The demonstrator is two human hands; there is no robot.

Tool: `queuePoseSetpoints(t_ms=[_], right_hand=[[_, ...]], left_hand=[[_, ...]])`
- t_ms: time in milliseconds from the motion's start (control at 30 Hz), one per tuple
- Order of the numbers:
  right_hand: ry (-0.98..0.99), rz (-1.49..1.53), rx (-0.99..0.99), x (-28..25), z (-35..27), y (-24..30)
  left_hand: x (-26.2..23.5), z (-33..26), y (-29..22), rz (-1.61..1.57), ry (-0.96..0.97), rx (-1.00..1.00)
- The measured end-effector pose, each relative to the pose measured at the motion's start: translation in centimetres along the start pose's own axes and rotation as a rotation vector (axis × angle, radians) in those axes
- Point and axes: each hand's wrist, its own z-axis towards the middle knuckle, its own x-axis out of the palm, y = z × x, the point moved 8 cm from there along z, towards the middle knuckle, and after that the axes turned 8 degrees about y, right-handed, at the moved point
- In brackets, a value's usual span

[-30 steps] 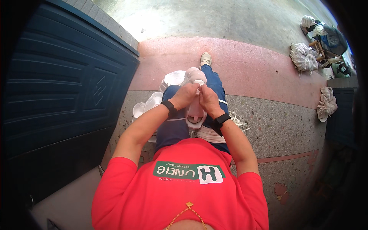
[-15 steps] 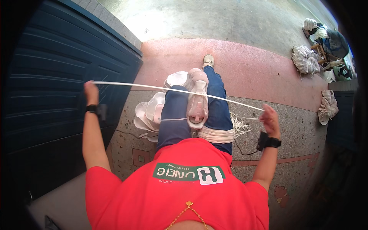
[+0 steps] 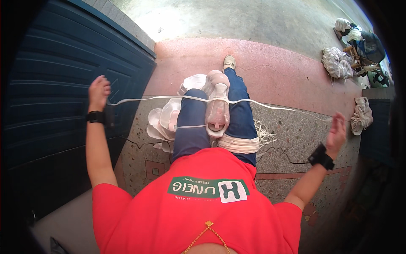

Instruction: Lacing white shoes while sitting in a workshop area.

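A flat white shoelace [image 3: 270, 106] runs loose and wavy across my thighs. It passes over a pale pink and white sneaker upper [image 3: 217, 111] lying lengthwise between my legs, toe pointing away. To the left, my left hand [image 3: 99, 92] is raised with its fingers curled, and one lace end hangs just beneath it, seemingly outside the fingers. Far out on the right, my right hand [image 3: 337, 132] has its fingers stretched out, with the other lace end close by its fingertips. A bundle of cream laces [image 3: 239, 144] wraps round my right thigh, and a thin band circles my left thigh.
More pale uppers [image 3: 160, 118] rest beside my left leg. Loose white laces [image 3: 264, 133] spill on the speckled floor at my right. A dark blue panelled door [image 3: 76, 84] stands close on the left. White bundles [image 3: 337, 63] lie at the far right.
The lace was taut and straight between both hands; now it is slack and lies lower across the sneaker upper. My right hand has swung outward to the right; the left has shifted slightly.
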Motion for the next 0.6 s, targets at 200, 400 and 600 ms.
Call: queuePoseSetpoints(t_ms=[200,400,600], right_hand=[[0.600,-0.347,0.388,27.5,-9.0,-17.3],[1.000,-1.004,-0.072,38.5,-13.3,-20.9],[0.943,-1.327,-0.316,40.2,-12.3,-21.4]], left_hand=[[24.4,-5.6,7.8,0.146,0.672,-0.182],[36.8,-11.5,13.1,0.206,0.848,-0.318],[41.3,-12.5,16.3,-0.004,0.765,-0.458]])
